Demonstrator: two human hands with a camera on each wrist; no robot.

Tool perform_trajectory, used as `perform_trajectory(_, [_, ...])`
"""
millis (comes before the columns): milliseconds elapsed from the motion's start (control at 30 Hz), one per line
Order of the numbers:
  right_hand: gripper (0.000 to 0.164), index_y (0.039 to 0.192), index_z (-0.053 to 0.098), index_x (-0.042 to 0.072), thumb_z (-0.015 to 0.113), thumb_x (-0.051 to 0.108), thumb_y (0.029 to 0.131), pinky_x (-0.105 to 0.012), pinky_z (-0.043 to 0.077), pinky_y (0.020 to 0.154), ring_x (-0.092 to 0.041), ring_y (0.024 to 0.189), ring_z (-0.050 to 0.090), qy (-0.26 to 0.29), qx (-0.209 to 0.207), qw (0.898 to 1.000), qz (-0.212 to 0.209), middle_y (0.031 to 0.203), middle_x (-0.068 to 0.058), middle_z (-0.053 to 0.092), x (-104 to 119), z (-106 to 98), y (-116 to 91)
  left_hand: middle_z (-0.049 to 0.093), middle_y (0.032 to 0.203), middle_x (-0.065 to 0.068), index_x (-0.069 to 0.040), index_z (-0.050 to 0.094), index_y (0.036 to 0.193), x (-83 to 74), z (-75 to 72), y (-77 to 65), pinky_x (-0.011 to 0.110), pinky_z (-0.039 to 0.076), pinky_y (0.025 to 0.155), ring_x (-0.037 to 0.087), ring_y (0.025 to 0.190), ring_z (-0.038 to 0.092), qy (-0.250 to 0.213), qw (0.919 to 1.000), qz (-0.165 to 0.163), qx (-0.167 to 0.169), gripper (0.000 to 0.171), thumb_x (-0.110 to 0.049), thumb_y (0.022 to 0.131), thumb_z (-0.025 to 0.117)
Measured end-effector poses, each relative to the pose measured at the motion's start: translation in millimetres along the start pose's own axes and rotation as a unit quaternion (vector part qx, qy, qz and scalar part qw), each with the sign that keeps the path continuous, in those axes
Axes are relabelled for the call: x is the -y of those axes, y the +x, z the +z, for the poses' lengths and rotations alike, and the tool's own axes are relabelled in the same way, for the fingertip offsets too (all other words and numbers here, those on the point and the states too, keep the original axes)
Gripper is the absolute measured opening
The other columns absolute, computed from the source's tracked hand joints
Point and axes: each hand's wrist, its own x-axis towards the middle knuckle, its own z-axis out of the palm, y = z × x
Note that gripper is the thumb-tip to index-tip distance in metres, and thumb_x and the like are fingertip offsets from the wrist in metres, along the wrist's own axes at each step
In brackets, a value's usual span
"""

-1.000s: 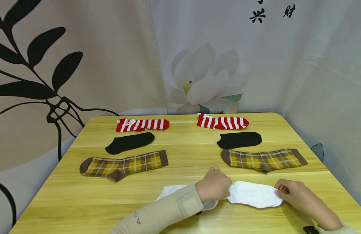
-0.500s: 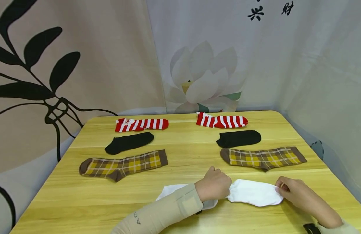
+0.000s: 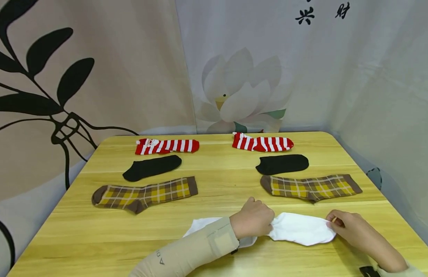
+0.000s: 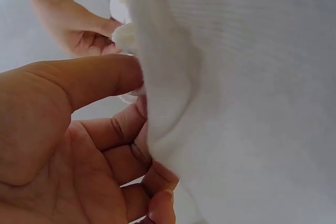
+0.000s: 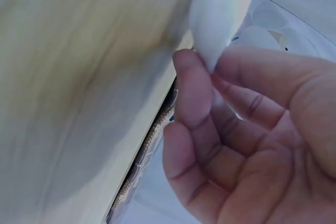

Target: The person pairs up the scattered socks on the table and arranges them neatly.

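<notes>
A white sock point(image 3: 301, 228) is stretched between my two hands at the table's front. My left hand point(image 3: 253, 218) pinches it at the left end of the stretched part. More white fabric point(image 3: 203, 224) shows behind the left forearm; whether it is the same sock is hidden. In the left wrist view, ribbed white fabric point(image 4: 236, 108) hangs from the thumb and fingers. My right hand point(image 3: 349, 227) pinches the sock's right end between thumb and fingertips, also seen in the right wrist view, where the sock's tip point(image 5: 214, 19) narrows into the pinch.
Two yellow-brown plaid socks lie flat, one on the left point(image 3: 144, 194) and one on the right point(image 3: 311, 187). Behind them lie a left black sock point(image 3: 152, 167) and a right black sock point(image 3: 282, 164), then red-striped socks point(image 3: 167, 146). A printed curtain point(image 3: 248, 77) hangs behind the table point(image 3: 106, 234).
The head view has shifted slightly. Both hands keep their hold on the white sock, with no clear movement on the table.
</notes>
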Motion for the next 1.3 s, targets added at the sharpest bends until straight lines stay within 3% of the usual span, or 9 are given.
perform_trajectory(300, [0.005, 0.092, 0.065, 0.005, 0.065, 0.01, 0.089, -0.023, 0.035, 0.055, -0.003, 0.058, 0.038, -0.002, 0.0, 1.0, 0.008, 0.068, 0.005, 0.053, 1, -4, -1, 0.031, 0.046, -0.008, -0.019, 0.04, 0.052, -2.1, -4.4, -5.1, 0.024, 0.029, 0.061, 0.008, 0.049, 0.031, -0.03, 0.9994, 0.013, -0.013, 0.044, -0.023, 0.089, 0.062])
perform_trajectory(667, [0.004, 0.093, 0.065, 0.007, 0.063, 0.008, 0.09, -0.023, 0.036, 0.054, -0.002, 0.057, 0.039, 0.005, -0.004, 1.0, 0.008, 0.068, 0.006, 0.055, 4, -11, -4, 0.03, 0.046, -0.01, -0.02, 0.039, 0.052, 0.0, -12.7, -12.7, 0.022, 0.026, 0.051, 0.007, 0.045, 0.027, -0.038, 0.9961, 0.053, -0.06, 0.043, -0.02, 0.089, 0.059])
perform_trajectory(1300, [0.003, 0.092, 0.066, 0.008, 0.066, 0.01, 0.089, -0.021, 0.032, 0.053, 0.002, 0.054, 0.031, 0.014, -0.055, 0.996, -0.062, 0.063, 0.01, 0.048, 30, -26, -5, 0.028, 0.05, -0.011, -0.02, 0.038, 0.055, 18.9, -32.7, -45.4, 0.018, 0.023, 0.047, 0.003, 0.047, 0.022, -0.059, 0.9891, 0.078, -0.11, 0.039, -0.018, 0.088, 0.058])
